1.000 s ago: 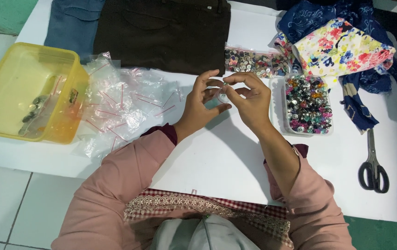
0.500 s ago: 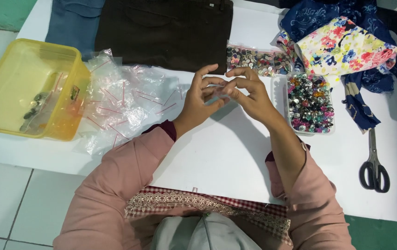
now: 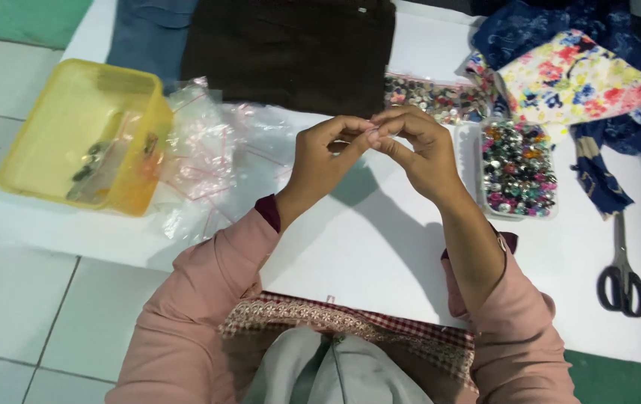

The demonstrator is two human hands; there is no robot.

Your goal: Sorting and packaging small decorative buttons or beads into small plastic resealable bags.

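Seen from the head camera, both of my hands are raised above the white counter (image 3: 380, 247), fingertips meeting in the middle of the frame. My left hand (image 3: 325, 161) and my right hand (image 3: 426, 153) have their fingers pinched together on something tiny and pale (image 3: 372, 129) held between them; it is too small to tell what it is. Pink sleeves cover both my forearms. Just right of my right hand sits a clear tray of mixed colourful beads (image 3: 517, 168), and behind it, at the counter's far side, lies a clear bag of more beads (image 3: 429, 97). To the left of my left hand a heap of small clear plastic bags with red seal strips (image 3: 208, 161) spreads across the counter, touching a yellow plastic tub (image 3: 66, 112) with a few dark bits inside, which stands at the left edge. At the far edge lie a folded dark brown cloth (image 3: 290, 49) and, beside it, a folded piece of blue denim (image 3: 148, 34). At upper right, floral fabric (image 3: 575, 78) rests on navy printed cloth (image 3: 530, 26), and black-handled scissors (image 3: 621, 269) lie well apart near the right edge.
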